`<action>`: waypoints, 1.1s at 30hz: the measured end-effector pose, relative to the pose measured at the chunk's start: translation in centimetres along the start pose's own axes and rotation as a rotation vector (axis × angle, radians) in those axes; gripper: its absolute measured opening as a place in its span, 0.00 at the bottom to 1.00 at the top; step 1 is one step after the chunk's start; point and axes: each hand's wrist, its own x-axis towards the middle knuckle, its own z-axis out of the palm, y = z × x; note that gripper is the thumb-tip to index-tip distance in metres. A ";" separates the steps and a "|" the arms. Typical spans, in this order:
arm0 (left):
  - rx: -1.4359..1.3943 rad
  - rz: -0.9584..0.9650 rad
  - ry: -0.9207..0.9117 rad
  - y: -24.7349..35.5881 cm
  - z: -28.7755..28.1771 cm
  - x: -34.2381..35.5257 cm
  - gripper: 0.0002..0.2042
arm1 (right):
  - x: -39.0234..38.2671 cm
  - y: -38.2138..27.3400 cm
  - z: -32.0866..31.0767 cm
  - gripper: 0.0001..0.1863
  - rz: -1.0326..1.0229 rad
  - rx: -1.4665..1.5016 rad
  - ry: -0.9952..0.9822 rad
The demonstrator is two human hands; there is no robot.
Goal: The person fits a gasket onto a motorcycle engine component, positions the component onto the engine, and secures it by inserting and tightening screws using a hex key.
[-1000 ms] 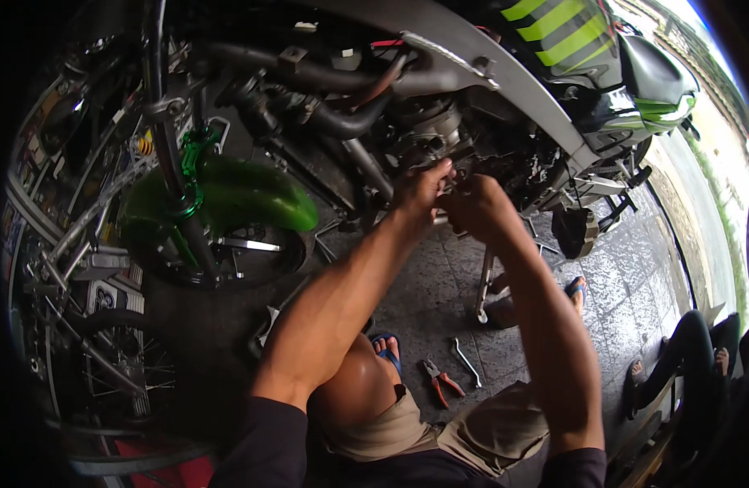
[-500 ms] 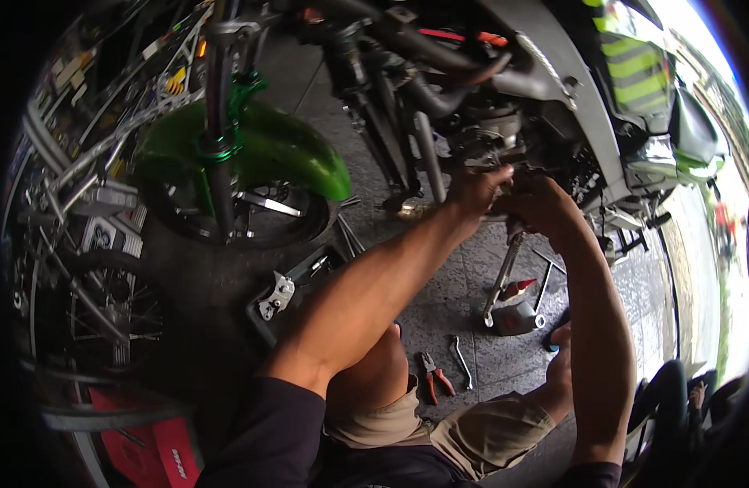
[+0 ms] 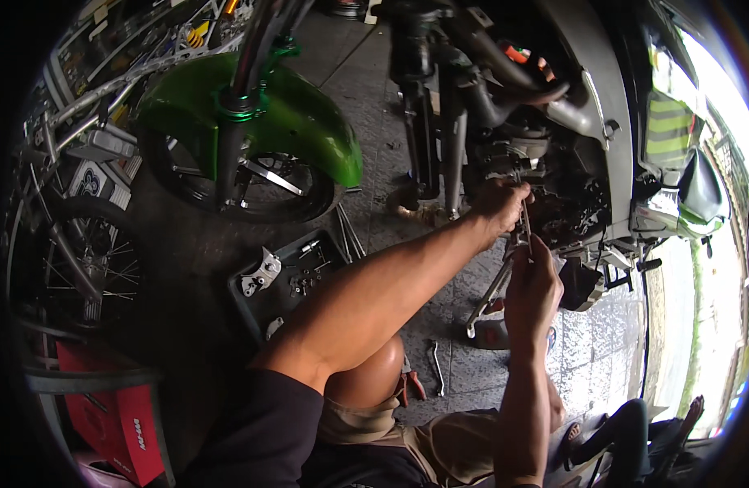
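Note:
Both of my hands are at the lower engine (image 3: 516,150) of a partly stripped motorcycle. My left hand (image 3: 498,207) is closed, with thumb and fingers pinched around the upper part of a slim metal tool (image 3: 526,224) close against the engine. Lower down, my right hand (image 3: 534,289) grips the same tool's near end, its fingers wrapped round it. The tool's shaft shows between the two hands, running up toward the engine. Its tip and exact kind cannot be made out. Behind my hands, the part it meets is dark and partly hidden.
A black tray (image 3: 243,305) of metal parts lies left of my left forearm. On the floor are a wrench (image 3: 438,370) and orange-handled pliers (image 3: 413,386), partly behind my knee. A green front fender (image 3: 252,106) stands ahead left, a red box (image 3: 106,415) lower left. Another person's leg (image 3: 614,435) is lower right.
My right hand has drawn back from beside my left hand, and the slim tool now shows between them. The view has shifted, bringing more of the tray into sight.

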 end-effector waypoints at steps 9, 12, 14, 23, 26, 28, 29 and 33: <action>-0.108 -0.023 -0.017 0.1 -0.4 -0.4 0.12 | 0.6 -2.3 -0.3 0.20 0.651 1.087 -0.142; -0.131 -0.009 -0.001 0.2 -0.2 -0.3 0.12 | 0.1 -1.0 0.9 0.22 0.560 0.813 -0.100; -0.131 -0.013 -0.008 0.3 0.1 -0.6 0.12 | 0.2 -0.2 0.1 0.21 0.825 1.251 -0.116; -0.046 -0.101 -0.166 1.6 -0.2 -2.1 0.13 | 0.3 0.4 1.5 0.20 1.037 1.714 -0.121; -0.009 -0.110 -0.146 1.6 -0.4 -2.1 0.13 | -1.1 0.2 2.2 0.19 0.457 0.717 -0.024; -0.043 -0.111 -0.151 1.5 -0.3 -2.0 0.14 | -1.1 -0.1 2.1 0.20 0.278 0.423 0.048; -0.041 -0.117 -0.148 1.5 0.0 -2.4 0.14 | -0.5 -0.5 1.6 0.21 0.539 0.815 -0.013; 0.119 -0.117 -0.017 2.3 0.2 -2.5 0.13 | 0.9 -1.3 0.7 0.25 0.771 1.490 -0.082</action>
